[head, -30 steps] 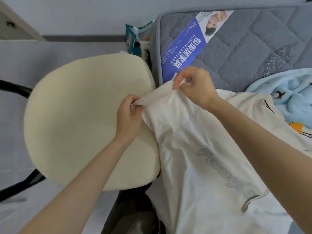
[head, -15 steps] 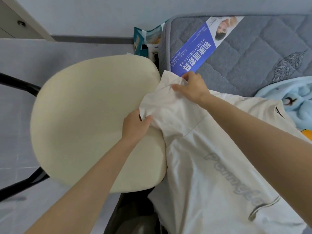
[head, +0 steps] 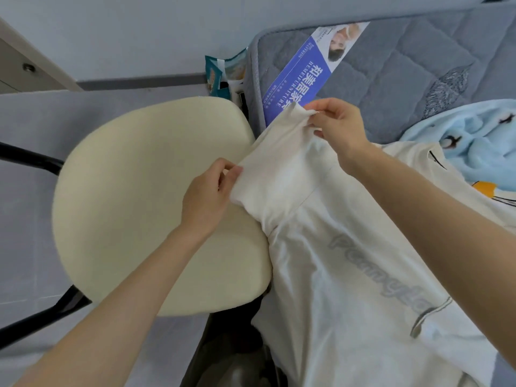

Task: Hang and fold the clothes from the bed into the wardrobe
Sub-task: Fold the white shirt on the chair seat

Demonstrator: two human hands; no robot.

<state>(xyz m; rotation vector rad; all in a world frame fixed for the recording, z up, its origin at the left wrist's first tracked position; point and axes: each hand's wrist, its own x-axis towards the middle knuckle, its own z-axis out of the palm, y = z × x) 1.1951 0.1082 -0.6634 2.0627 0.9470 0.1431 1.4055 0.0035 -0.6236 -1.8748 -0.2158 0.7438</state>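
Your white T-shirt (head: 349, 275) lies face up along the left edge of the grey mattress (head: 418, 65), with its grey lettering showing and its body running toward you. You hold its sleeve (head: 279, 163) stretched between both hands, so the hem forms a flat, taut band. Your left hand (head: 208, 196) pinches the nearer corner of that hem, thumb and fingertips pressed together on the cloth. Your right hand (head: 339, 127) pinches the farther corner, thumb and forefinger clamped on the fabric and the other fingers bent behind them.

The sleeve reaches past the mattress's left edge and overlaps the right rim of the cream chair seat (head: 153, 205), which stands just beside the bed. It may be resting on the seat, but the view does not settle it. A blue label (head: 301, 76) lies on the mattress near its far left corner, just beyond your right hand. A light blue blanket (head: 474, 141) lies bunched toward the right, touching the shirt's far side.
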